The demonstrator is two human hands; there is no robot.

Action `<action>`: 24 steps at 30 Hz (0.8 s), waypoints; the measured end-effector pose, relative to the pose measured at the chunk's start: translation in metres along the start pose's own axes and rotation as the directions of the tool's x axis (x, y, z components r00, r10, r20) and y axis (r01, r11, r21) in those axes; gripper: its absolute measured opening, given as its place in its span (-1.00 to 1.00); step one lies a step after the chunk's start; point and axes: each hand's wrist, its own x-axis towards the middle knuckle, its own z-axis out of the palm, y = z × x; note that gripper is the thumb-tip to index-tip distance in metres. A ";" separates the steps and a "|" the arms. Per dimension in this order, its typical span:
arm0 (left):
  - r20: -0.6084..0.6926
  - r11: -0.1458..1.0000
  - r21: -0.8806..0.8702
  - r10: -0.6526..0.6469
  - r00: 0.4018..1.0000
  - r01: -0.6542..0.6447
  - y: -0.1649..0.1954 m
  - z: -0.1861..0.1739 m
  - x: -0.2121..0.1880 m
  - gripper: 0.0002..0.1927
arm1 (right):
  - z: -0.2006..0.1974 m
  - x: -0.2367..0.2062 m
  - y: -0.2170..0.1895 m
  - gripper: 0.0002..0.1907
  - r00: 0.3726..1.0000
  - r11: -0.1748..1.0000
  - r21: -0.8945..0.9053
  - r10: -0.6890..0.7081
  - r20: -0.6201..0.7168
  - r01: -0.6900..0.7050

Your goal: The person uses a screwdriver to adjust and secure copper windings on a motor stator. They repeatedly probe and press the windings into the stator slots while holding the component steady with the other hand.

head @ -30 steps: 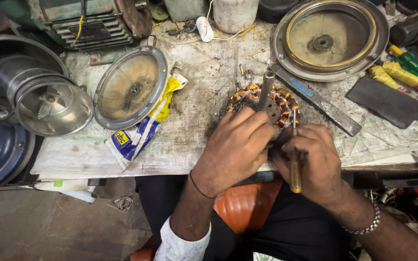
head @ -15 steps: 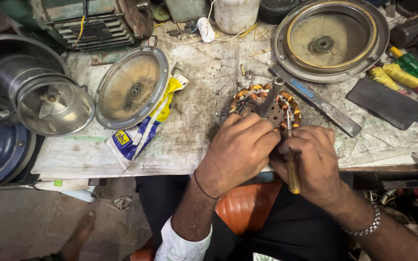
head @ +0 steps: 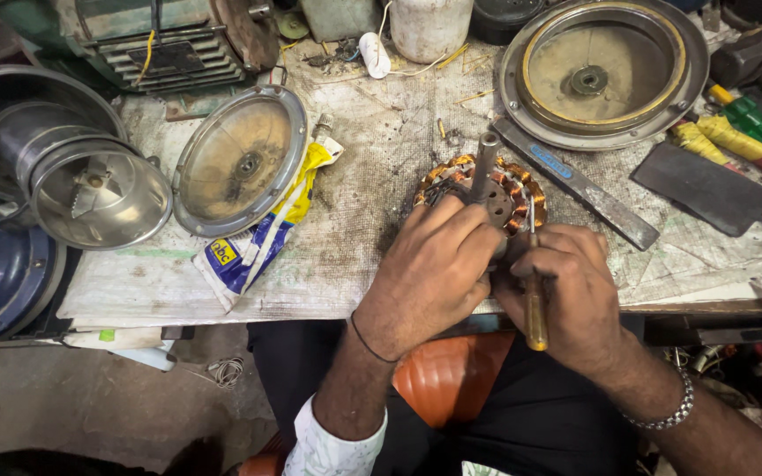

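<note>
Left hand (head: pixel 438 264) closed around the near edge of the fan stator (head: pixel 482 189), holding it steady on the counter (head: pixel 354 194). Right hand (head: pixel 575 291) wrapped around a screwdriver with a yellowish handle (head: pixel 535 313), tip down among the copper windings at the stator's right side. Best, probably, to keep the tip shallow and press gently, not to scratch the thin wire. Stator just beyond both hands, touching them; round fan cover (head: pixel 240 159) well left of the stator, flat file (head: pixel 575 181) just right.
</note>
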 end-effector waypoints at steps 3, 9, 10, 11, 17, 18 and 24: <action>0.006 1.000 -0.004 -0.005 1.000 0.005 -0.002 0.002 0.000 -0.72 | 0.000 0.000 -0.001 -0.37 1.000 0.999 -0.046 -0.006 -0.014 0.005; 0.055 0.999 0.000 -0.042 0.998 0.042 -0.003 0.004 0.001 -0.72 | 0.000 -0.003 -0.002 -0.38 1.000 0.999 -0.038 -0.012 0.001 0.012; 0.047 0.999 -0.003 -0.037 0.998 0.037 -0.003 0.004 0.001 -0.72 | 0.000 -0.004 -0.001 -0.38 1.000 0.999 -0.039 -0.010 0.001 0.010; 0.039 0.999 -0.007 -0.032 0.999 0.032 -0.003 0.003 0.001 -0.71 | 0.001 -0.004 -0.001 -0.38 1.000 0.999 -0.040 -0.008 0.001 0.008; 0.087 0.997 0.016 -0.073 0.994 0.072 0.004 -0.005 0.005 -0.73 | 0.001 -0.002 0.000 -0.39 1.000 1.000 -0.018 -0.005 -0.016 0.005; 0.105 0.997 0.011 -0.080 0.991 0.079 0.004 -0.007 0.006 -0.73 | 0.001 -0.001 -0.001 -0.40 1.000 1.000 -0.025 -0.018 -0.019 0.018; 0.123 0.977 -0.171 -0.111 0.986 0.131 0.000 -0.022 0.004 -0.56 | -0.001 0.004 -0.004 -0.43 0.999 0.999 -0.046 -0.027 -0.022 0.026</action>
